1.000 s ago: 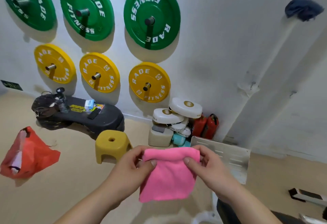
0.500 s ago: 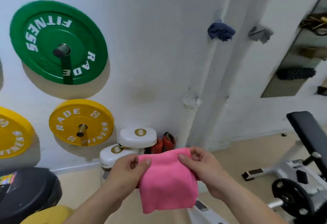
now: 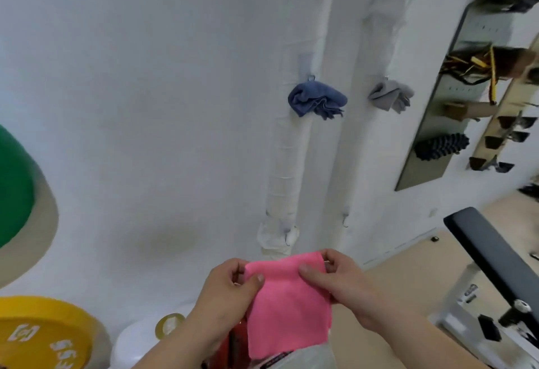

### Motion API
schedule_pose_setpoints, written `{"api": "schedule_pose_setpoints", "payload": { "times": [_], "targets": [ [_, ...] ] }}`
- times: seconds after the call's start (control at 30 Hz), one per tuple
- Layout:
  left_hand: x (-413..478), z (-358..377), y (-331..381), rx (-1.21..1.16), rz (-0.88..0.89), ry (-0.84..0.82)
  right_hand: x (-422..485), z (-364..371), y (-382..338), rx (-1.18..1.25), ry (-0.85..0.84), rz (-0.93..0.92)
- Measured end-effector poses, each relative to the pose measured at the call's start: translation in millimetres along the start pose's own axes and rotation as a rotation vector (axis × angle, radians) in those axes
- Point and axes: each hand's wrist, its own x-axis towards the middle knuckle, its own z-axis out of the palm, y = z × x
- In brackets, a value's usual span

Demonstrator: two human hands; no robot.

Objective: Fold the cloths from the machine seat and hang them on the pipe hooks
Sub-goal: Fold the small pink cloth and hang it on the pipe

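A: Where's the pink cloth (image 3: 287,304)?
B: Low centre, hanging down. Left hand (image 3: 227,290) and right hand (image 3: 341,284) each pinch a top corner, so the top edge runs left-right.
A: Target?
B: Bare hook (image 3: 288,239) on the left pipe (image 3: 291,164), just above and beyond the edge's middle. Right hand looks slightly nearer. Blue cloth (image 3: 316,100) hangs higher up.

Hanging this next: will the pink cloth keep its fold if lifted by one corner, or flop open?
Probably floppy: the pink cloth hangs limp below where the left hand and right hand pinch its top edge. Likely light, since fingertip pinches alone carry it. From one corner it would likely bunch, like the blue cloth on its hook.
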Motion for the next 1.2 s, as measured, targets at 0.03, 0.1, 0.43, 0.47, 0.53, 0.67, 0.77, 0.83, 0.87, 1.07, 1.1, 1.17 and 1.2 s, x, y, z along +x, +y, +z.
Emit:
{"api": "schedule_pose_setpoints", "payload": {
  "times": [0.03, 0.1, 0.43, 0.47, 0.53, 0.67, 0.77, 0.83, 0.87, 1.07, 1.1, 1.17, 1.2],
  "targets": [
    [26, 5, -3, 0.003, -0.001, -0.007, 22, -2, 3, -0.032, 0.038, -0.009],
    [74, 16, -12, 0.019, -0.005, -0.021, 68, -6, 14, -0.114, 0.122, -0.029],
    [260, 64, -59, 0.322, -0.048, -0.097, 238, -30, 82, -0.199, 0.132, 0.006],
    [272, 68, -61, 0.338, -0.052, -0.091, 250, -34, 86, -0.211, 0.111, 0.008],
    [291, 77, -67, 0.367, -0.067, -0.087, 274, -42, 96, -0.236, 0.090, 0.015],
    [314, 100, -78, 0.373, -0.083, -0.081, 321, -59, 114, -0.247, 0.054, 0.015],
    [321, 115, -77, 0.225, -0.213, -0.150, 340, -67, 116, -0.168, 0.026, -0.017],
    [320, 119, -75, 0.150, -0.300, -0.167, 342, -72, 115, -0.110, -0.016, -0.013],
    [318, 120, -76, 0.134, -0.317, -0.156, 343, -76, 115, -0.088, -0.051, -0.005],
    [293, 110, -87, 0.183, -0.232, -0.100, 322, -88, 134, 0.211, -0.393, 0.157],
    [289, 107, -86, 0.179, -0.233, -0.105, 318, -86, 139, 0.222, -0.387, 0.167],
    [282, 103, -86, 0.066, -0.270, -0.131, 315, -85, 147, 0.268, -0.338, 0.166],
    [279, 101, -87, -0.063, -0.310, -0.159, 315, -85, 147, 0.311, -0.302, 0.162]
  ]
}}
